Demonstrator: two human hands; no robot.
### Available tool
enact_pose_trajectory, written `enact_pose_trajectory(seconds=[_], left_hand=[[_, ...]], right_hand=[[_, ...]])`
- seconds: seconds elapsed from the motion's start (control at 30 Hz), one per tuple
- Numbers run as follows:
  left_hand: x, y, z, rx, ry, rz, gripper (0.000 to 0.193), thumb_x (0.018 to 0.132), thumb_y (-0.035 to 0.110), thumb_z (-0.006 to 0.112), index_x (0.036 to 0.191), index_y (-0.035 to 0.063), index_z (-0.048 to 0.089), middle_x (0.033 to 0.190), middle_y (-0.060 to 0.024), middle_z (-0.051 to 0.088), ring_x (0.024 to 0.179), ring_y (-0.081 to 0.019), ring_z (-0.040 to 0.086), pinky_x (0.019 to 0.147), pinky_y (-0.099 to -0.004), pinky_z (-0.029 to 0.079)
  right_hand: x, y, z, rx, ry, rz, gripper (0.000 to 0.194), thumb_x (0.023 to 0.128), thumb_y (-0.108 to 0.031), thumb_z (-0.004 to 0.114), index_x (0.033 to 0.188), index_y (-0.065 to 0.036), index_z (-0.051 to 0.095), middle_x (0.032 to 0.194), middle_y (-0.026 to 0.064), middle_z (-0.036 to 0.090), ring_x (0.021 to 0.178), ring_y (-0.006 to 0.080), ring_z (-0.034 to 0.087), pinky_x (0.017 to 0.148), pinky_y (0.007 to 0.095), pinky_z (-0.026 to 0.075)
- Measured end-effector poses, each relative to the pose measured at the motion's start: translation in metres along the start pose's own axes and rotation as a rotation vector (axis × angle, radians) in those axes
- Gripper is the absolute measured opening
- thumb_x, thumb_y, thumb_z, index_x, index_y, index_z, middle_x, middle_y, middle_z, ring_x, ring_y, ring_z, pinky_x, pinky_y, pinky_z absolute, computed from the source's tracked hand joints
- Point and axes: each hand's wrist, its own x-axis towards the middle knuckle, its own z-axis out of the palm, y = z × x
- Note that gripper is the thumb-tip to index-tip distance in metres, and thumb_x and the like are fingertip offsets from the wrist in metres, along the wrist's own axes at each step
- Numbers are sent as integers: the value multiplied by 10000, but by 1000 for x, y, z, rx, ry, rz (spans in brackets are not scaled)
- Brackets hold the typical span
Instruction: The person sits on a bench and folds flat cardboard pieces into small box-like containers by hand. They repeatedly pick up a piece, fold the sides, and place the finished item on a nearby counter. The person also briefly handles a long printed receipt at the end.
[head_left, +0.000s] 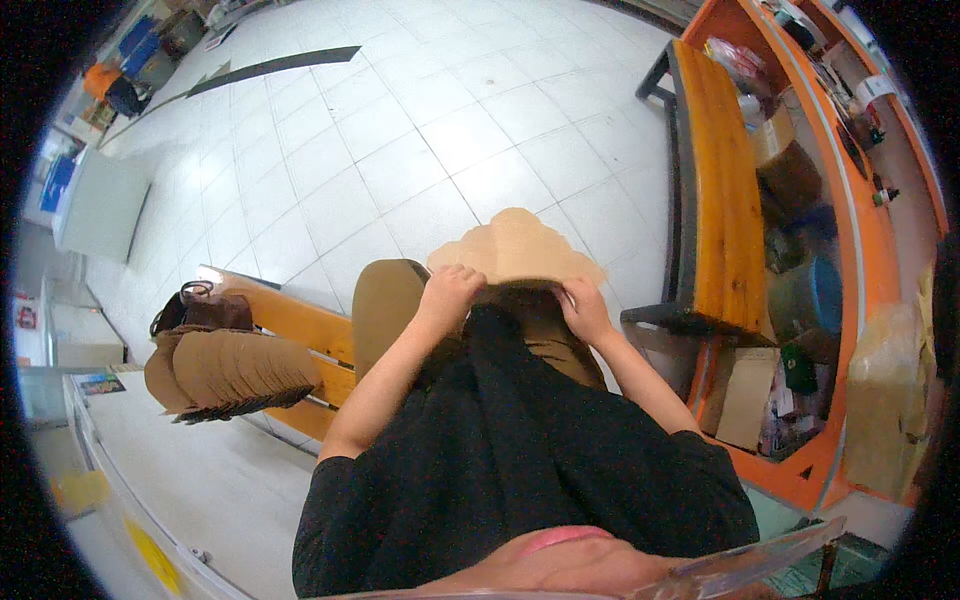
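A tan scalloped piece, apparently cardboard (517, 244), spreads like a fan above my lap. My left hand (451, 294) grips its near left edge, with the fingers curled over it. At the near right edge, my right hand (585, 306) pinches the piece between thumb and fingers. The underside and what lies beneath it are hidden. To my left, a leaning row of several brown cardboard pieces (240, 367) rests on a slatted wooden bench (300, 319). Close behind that row sits a dark brown bag (219, 311).
On the right stands another wooden bench (716, 195) with a dark metal frame. Behind it, an orange shelf unit (844, 195) holds boxes, a blue-rimmed bin (821, 296) and bags. A white table (202, 465) lies at lower left. A dark strip (277, 70) crosses the tiled floor (420, 150).
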Motion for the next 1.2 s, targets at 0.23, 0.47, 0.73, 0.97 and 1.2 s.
enact_pose_trajectory(seconds=[0.23, 0.47, 0.73, 0.97, 1.2], left_hand=[[60, -27, 19, -165, -326, -560, 510, 774, 366, 715, 1118, 39, 528, 984, -150, 661, 958, -356, 617, 803, -453, 495], [46, 28, -10, 294, 209, 249, 590, 766, 139, 631, 1323, 90, 443, 1404, -144, 423, 1373, -386, 283, 1039, -544, 345], [7, 10, 0, -92, 145, 137, 281, 713, 53, 693, 973, 81, 592, 1183, -65, 569, 1344, -455, 276, 1072, -482, 364], [4, 23, -25, 171, 115, 9, 292, 694, 114, 713, 964, 122, 604, 1137, -54, 597, 1277, -371, 397, 1054, -501, 359], [-2, 24, 2, -120, 39, -110, 163, 805, 210, 629, 859, 60, 595, 845, -136, 647, 856, -328, 638, 791, -452, 503]], right_hand=[[69, 38, 21, -132, -244, 432, 384, 862, -339, 599, 994, 20, 634, 933, 224, 651, 892, 380, 616, 771, 437, 476], [60, 2, 28, 92, -286, 448, 362, 890, -264, 567, 1131, 3, 611, 1089, 225, 635, 1029, 342, 608, 896, 393, 471], [14, -9, -44, -175, -273, -122, 481, 786, 86, 509, 1202, -135, 608, 1293, 127, 551, 1187, 297, 528, 1021, 360, 389], [11, 9, -14, -208, -151, -365, 323, 741, 41, 590, 1030, -96, 634, 1039, 86, 652, 1014, 282, 594, 892, 384, 454], [-9, 3, 0, -70, -14, 16, 175, 863, -175, 596, 929, -13, 608, 825, 189, 619, 841, 391, 574, 747, 437, 464]])
